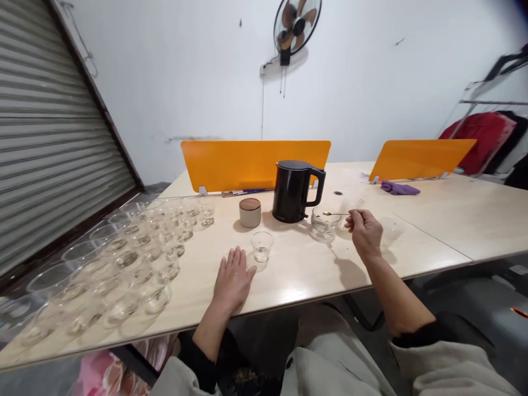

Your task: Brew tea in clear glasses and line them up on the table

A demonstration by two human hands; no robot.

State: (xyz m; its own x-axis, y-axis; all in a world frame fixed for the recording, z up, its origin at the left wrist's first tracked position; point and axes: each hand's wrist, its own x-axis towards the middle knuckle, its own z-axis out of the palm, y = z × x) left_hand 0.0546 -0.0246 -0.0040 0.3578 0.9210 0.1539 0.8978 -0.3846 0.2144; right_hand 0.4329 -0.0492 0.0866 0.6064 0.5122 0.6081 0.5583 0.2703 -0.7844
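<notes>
My right hand point(365, 231) pinches the handle of a small gold-coloured spoon point(328, 213), its bowl held over a clear glass bowl point(325, 223). My left hand point(234, 278) lies flat on the table, palm down and holding nothing. Just beyond its fingertips stands a clear plastic cup point(262, 247) with a little dark matter at the bottom. Behind that cup is a grey canister point(249, 213) with a wooden lid. A black electric kettle point(292, 192) stands between the canister and the glass bowl.
Several clear cups point(127, 258) with dark bits in them crowd the table's left side. Other clear cups point(391, 230) stand around my right hand. Orange dividers point(231, 159) rise at the back, with a folded purple cloth point(399, 188) at the right.
</notes>
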